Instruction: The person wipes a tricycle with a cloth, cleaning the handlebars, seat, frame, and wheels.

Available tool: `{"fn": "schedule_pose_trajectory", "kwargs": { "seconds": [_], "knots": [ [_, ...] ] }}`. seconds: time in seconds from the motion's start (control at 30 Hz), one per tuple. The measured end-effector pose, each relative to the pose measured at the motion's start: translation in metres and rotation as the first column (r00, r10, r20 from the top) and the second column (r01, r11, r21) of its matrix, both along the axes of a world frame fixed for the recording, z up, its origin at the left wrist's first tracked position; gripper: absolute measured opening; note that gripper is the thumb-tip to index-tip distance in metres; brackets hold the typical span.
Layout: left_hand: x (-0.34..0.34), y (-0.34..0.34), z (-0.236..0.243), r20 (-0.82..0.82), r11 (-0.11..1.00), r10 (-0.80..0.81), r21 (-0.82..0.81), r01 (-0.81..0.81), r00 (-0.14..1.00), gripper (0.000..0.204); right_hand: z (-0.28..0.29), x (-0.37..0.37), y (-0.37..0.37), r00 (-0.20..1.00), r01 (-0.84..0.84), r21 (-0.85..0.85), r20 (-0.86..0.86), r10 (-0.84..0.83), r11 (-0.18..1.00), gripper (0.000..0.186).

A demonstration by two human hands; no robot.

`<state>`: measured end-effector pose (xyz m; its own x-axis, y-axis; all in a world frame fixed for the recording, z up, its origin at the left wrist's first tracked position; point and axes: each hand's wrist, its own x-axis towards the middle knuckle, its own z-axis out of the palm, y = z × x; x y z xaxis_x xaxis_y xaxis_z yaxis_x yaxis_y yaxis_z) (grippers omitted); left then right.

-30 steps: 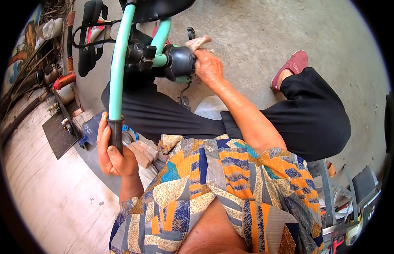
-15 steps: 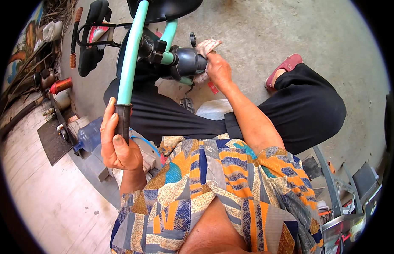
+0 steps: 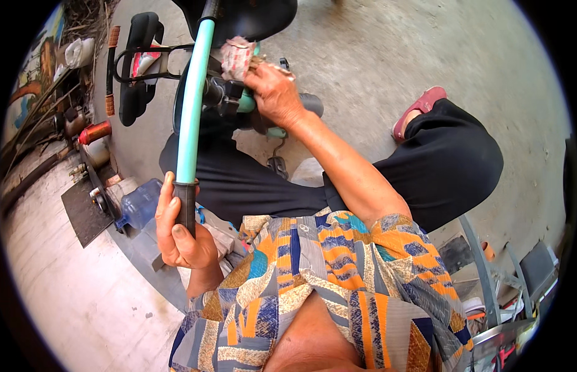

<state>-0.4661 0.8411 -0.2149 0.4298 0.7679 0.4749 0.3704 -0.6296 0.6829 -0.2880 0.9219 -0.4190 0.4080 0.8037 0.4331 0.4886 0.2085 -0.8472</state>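
Observation:
A mint-green tube (image 3: 194, 102) with a black grip (image 3: 185, 211) runs upward, part of a wheeled frame. My left hand (image 3: 180, 239) is closed round that grip. My right hand (image 3: 273, 93) pinches a crumpled pink-and-white rag (image 3: 237, 59) over the mint frame, just right of a black clamp (image 3: 229, 96). A dark rounded housing (image 3: 311, 105) shows behind my right hand. Above sits a black seat-like part (image 3: 251, 15), and to the left is a black padded piece (image 3: 136, 96) on a bent metal rod.
Scrap pieces and a red cylinder (image 3: 95, 132) lie at the left, beside a blue plastic jug (image 3: 139, 203) and a dark metal plate (image 3: 84, 211). My legs (image 3: 425, 173) are spread on the concrete floor (image 3: 412, 37). Metal frames (image 3: 496, 285) and clutter stand at the lower right.
My right hand and the rag have moved up and left from the dark housing to the mint frame by the seat. My left hand stays on the grip, slightly lower in view.

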Motion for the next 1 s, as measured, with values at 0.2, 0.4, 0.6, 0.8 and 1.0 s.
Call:
{"fn": "schedule_pose_trajectory", "kwargs": {
  "seconds": [0.2,0.4,0.6,0.8,1.0],
  "knots": [
    [0.009,-0.009,0.000,-0.020,1.000,0.000,0.005,0.000,1.000,0.035,-0.025,0.041,0.039,0.998,0.050,-0.143,0.041,-0.045,0.988,0.038],
    [0.010,-0.010,0.000,-0.022,1.000,0.007,0.026,-0.007,1.000,0.035,-0.020,0.029,0.038,0.995,0.093,-0.043,-0.034,-0.094,0.995,0.033],
    [0.002,-0.008,-0.002,-0.031,1.000,0.017,0.024,-0.016,0.999,0.035,0.005,0.018,0.011,0.983,-0.134,-0.027,-0.128,0.130,0.991,0.040],
    [0.006,-0.007,0.001,-0.045,0.999,0.013,0.029,-0.012,0.999,0.034,-0.002,0.030,0.019,0.967,-0.193,0.029,-0.166,0.195,0.981,0.048],
    [0.027,-0.005,0.001,-0.061,0.998,-0.023,0.061,0.027,0.998,0.032,-0.005,0.056,0.022,0.986,-0.120,-0.287,-0.147,0.080,0.951,0.032]
  ]
}}
